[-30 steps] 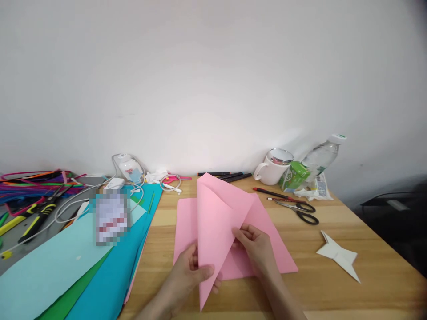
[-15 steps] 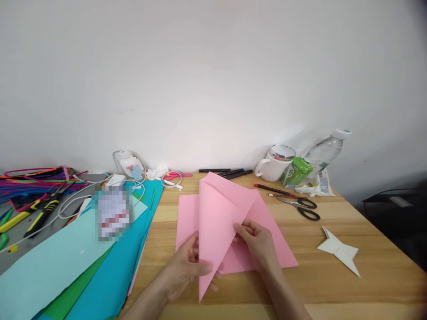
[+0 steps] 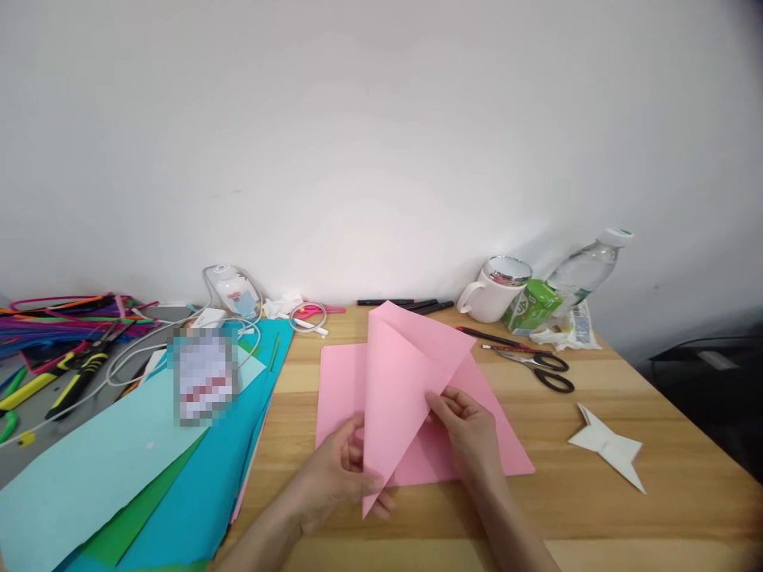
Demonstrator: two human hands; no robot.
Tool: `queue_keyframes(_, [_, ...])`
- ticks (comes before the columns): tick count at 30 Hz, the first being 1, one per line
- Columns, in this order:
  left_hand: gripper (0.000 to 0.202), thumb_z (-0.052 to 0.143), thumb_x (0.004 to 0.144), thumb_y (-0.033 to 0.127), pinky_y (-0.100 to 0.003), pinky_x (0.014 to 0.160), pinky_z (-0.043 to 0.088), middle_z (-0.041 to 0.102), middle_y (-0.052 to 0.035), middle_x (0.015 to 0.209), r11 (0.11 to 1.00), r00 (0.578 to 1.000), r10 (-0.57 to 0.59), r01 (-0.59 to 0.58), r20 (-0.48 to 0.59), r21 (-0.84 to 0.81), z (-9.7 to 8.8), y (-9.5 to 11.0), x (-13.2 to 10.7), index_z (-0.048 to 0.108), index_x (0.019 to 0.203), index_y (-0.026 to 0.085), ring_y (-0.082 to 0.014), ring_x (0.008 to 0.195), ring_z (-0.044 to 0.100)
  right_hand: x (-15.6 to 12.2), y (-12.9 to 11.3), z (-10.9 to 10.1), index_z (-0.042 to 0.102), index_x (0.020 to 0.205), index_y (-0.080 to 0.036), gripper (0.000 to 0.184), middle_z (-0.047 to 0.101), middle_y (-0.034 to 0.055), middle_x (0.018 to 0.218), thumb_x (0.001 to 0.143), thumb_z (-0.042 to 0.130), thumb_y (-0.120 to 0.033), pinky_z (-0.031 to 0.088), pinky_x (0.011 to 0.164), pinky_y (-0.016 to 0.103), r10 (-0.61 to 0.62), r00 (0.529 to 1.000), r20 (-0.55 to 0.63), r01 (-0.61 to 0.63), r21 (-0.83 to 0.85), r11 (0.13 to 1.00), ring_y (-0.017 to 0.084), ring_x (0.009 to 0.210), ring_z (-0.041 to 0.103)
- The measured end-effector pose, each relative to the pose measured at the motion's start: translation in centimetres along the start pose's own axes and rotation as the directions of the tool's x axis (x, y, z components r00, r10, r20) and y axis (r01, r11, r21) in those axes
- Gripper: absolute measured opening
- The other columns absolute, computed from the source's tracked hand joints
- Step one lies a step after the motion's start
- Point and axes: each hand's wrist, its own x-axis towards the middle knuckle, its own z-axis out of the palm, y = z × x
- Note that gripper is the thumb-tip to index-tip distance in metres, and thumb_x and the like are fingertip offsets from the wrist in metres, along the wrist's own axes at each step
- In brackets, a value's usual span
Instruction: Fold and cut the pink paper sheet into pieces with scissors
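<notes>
Wooden table (image 3: 596, 528), left fingers (image 3: 372, 481) and right fingers (image 3: 441, 408) pinching folded pink paper (image 3: 396, 381); green carton (image 3: 540, 305), lettering (image 3: 524, 303) blurred

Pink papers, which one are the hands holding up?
The folded-over pink sheet, pinched near its lower tip by the left hand and at its right edge by the right hand. The other pink paper lies flat beneath it.
</notes>
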Motion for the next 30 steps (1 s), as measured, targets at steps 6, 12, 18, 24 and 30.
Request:
queue_keyframes(6, [0.069,0.075,0.063,0.014,-0.035,0.058,0.055,0.067,-0.0076,0.083,0.999,0.997,0.028,-0.025,0.077,-0.037,-0.64,0.03,0.03,0.039,0.122,0.017,-0.0206,0.061,0.068,-0.04,-0.04,-0.02,0.068,0.083,-0.013,0.031,0.072,0.0037,0.067,0.062,0.076,-0.035,0.049,0.055,0.025,0.002,1.0,0.021,-0.001,-0.012,1.0,0.015,0.055,0.061])
queue_keyframes(12, [0.065,0.074,0.066,0.015,-0.032,0.058,0.054,0.067,-0.0078,0.084,0.999,0.991,0.038,-0.033,0.125,-0.04,-0.97,0.11,-0.07,0.041,0.122,0.018,-0.0188,0.061,0.068,-0.15,-0.14,-0.01,0.068,0.082,-0.014,0.031,0.072,0.0029,0.066,0.061,0.077,-0.035,0.049,0.055,0.025,0.001,1.0,0.03,0.0,-0.029,1.0,0.016,0.055,0.061])
queue_keyframes(18, [0.067,0.073,0.065,0.011,-0.033,0.058,0.054,0.067,-0.0083,0.086,0.999,0.993,0.041,-0.037,0.112,-0.04,-0.96,-0.03,-0.14,0.042,0.124,0.02,-0.0199,0.062,0.068,-0.19,-0.25,0.04,0.068,0.083,-0.013,0.033,0.072,0.0045,0.067,0.061,0.076,-0.036,0.05,0.055,0.026,-0.014,1.0,0.02,0.014,-0.039,0.999,0.017,0.055,0.062])
queue_keyframes(24, [0.07,0.073,0.063,0.008,-0.032,0.057,0.054,0.066,-0.0083,0.088,0.999,0.995,0.031,-0.03,0.1,-0.014,-0.95,-0.05,-0.11,0.042,0.124,0.021,-0.0219,0.065,0.069,-0.1,-0.14,0.0,0.068,0.08,-0.014,0.029,0.073,0.0034,0.068,0.061,0.077,-0.034,0.05,0.054,0.024,-0.012,1.0,0.007,0.012,-0.037,0.999,0.014,0.052,0.061])
queue_keyframes(30, [0.071,0.074,0.061,0.007,-0.032,0.057,0.054,0.065,-0.0072,0.088,1.0,0.996,0.025,-0.024,0.089,-0.016,-0.8,0.04,-0.11,0.043,0.123,0.022,-0.0199,0.062,0.068,-0.09,-0.02,-0.05,0.068,0.081,-0.013,0.03,0.072,0.0052,0.067,0.061,0.076,-0.034,0.051,0.054,0.026,-0.016,1.0,0.006,0.016,-0.041,0.999,0.015,0.052,0.06])
